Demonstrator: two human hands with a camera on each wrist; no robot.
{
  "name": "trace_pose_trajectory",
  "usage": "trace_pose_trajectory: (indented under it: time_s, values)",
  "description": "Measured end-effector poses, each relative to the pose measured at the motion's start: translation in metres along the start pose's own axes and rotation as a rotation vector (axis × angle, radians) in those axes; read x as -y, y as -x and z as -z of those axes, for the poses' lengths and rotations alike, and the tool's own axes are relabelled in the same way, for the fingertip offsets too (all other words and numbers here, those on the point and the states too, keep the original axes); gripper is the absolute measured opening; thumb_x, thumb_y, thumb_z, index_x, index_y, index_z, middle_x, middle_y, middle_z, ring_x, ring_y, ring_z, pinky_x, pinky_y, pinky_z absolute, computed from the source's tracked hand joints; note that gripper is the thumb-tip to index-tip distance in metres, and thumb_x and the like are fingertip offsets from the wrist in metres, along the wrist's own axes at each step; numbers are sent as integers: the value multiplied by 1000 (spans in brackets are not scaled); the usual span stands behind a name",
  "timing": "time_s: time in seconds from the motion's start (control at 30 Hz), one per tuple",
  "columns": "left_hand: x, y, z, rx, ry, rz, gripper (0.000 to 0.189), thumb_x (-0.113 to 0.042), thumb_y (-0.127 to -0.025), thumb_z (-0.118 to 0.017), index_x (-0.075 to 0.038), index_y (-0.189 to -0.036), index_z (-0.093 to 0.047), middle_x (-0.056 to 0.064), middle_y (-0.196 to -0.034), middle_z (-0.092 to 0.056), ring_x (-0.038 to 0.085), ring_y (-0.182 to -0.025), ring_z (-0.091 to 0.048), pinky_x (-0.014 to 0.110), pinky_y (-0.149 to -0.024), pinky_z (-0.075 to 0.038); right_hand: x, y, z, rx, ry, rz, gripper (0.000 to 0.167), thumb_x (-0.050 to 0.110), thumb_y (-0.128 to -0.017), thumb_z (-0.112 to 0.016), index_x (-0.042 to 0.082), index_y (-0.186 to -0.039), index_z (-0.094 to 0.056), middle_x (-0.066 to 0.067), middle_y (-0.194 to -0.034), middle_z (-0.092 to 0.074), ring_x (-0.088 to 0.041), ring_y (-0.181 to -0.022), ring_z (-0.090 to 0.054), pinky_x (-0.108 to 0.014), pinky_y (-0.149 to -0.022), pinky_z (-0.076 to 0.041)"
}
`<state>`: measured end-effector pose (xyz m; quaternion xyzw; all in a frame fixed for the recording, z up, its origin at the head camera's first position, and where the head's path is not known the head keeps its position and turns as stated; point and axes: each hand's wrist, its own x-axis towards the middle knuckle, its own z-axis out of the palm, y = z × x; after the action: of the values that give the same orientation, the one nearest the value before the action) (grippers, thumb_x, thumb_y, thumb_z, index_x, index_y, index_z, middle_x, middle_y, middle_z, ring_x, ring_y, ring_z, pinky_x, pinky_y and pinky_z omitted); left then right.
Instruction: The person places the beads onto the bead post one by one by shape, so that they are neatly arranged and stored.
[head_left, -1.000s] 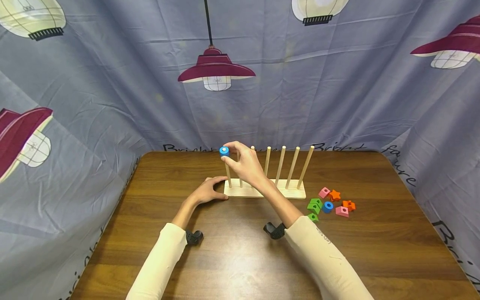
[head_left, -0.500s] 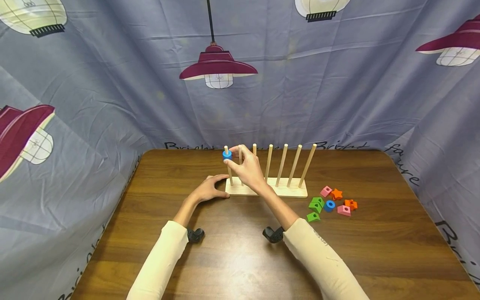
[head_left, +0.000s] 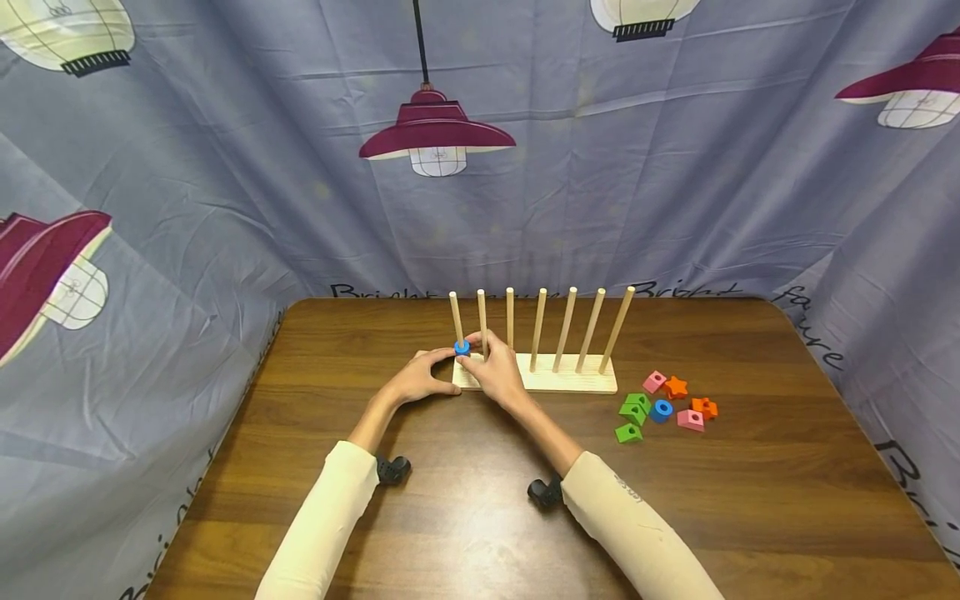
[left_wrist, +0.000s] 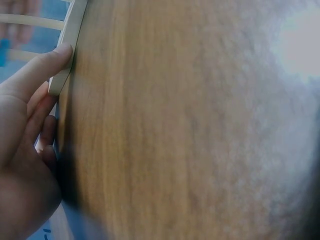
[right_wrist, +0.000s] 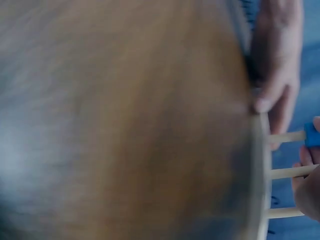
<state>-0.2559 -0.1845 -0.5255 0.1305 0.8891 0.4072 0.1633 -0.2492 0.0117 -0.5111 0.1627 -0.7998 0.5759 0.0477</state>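
Note:
A pale wooden peg rack (head_left: 570, 379) with a row of upright dowels stands on the table. My right hand (head_left: 498, 375) pinches a blue round block (head_left: 462, 349), threaded on the leftmost dowel and low on it in the head view. In the right wrist view a gap still shows between that blue block (right_wrist: 312, 135) and the base. My left hand (head_left: 412, 380) holds the rack's left end, its thumb (left_wrist: 59, 56) on the front edge and its fingers round the back, as the left wrist view shows.
Right of the rack lie loose holed blocks: several green blocks (head_left: 634, 408), a second blue round block (head_left: 661, 411), pink blocks (head_left: 691, 420) and orange stars (head_left: 676, 387). The brown table (head_left: 450, 517) ends at the back against a grey-blue curtain (head_left: 637, 192).
My right hand has brought the blue round block from the top of the leftmost dowel down along it. The left hand has stayed at the rack's end.

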Motion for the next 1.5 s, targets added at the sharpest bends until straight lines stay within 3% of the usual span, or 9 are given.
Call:
trace_pose_trajectory:
  time_s: [0.23,0.53,0.73,0.97,1.17,1.37,1.5]
  values:
    - [0,-2,-1,-21,-32,-50,79,-29,-81,-85,-11,-149,-49,10,-151,-46,32,-133,-35,55,-109,-30,-20,5,-8,9,92,-73,30,9,-86,-80,0,-110,-65,-13,-106,-71,-29,-102,-66,-42,-91,-50]
    - [2,-2,1,-29,-36,-60,78,-29,-80,-85,-11,-147,-51,10,-150,-48,32,-130,-37,53,-109,-31,-17,2,-10,2,200,-95,31,12,-83,-83,2,-108,-67,-10,-104,-72,-30,-103,-66,-42,-88,-51]
    - [0,-3,1,-47,-53,-87,77,-27,-78,-86,-9,-146,-53,10,-148,-50,33,-130,-39,51,-109,-31,-16,1,-8,-4,211,-113,32,13,-83,-82,3,-108,-66,-10,-105,-72,-29,-104,-65,-43,-91,-49]
    - [1,-2,1,-36,-53,-62,78,-26,-79,-86,-11,-147,-51,9,-150,-47,31,-131,-37,51,-109,-31,-12,11,0,39,196,-125,46,15,-86,-80,0,-125,-61,-16,-120,-68,-34,-114,-62,-47,-99,-46]
    - [2,-2,1,-35,-57,-63,78,-27,-79,-86,-11,-147,-51,10,-151,-46,32,-131,-38,51,-109,-31,-3,31,23,46,144,-88,54,11,-88,-75,-3,-136,-54,-19,-132,-61,-33,-123,-57,-44,-104,-42]
    - [3,-3,1,-28,-51,-51,78,-27,-80,-85,-12,-148,-50,10,-152,-45,32,-135,-35,52,-111,-29,9,50,71,-2,-55,21,32,-1,-89,-72,-8,-119,-64,-24,-119,-66,-37,-111,-63,-44,-98,-48]
    - [3,-4,1,-23,-56,-55,78,-27,-80,-85,-12,-148,-50,10,-152,-45,31,-136,-34,51,-111,-29,6,68,113,-100,-23,71,22,-2,-89,-73,-6,-110,-69,-21,-110,-70,-36,-104,-66,-45,-90,-52]
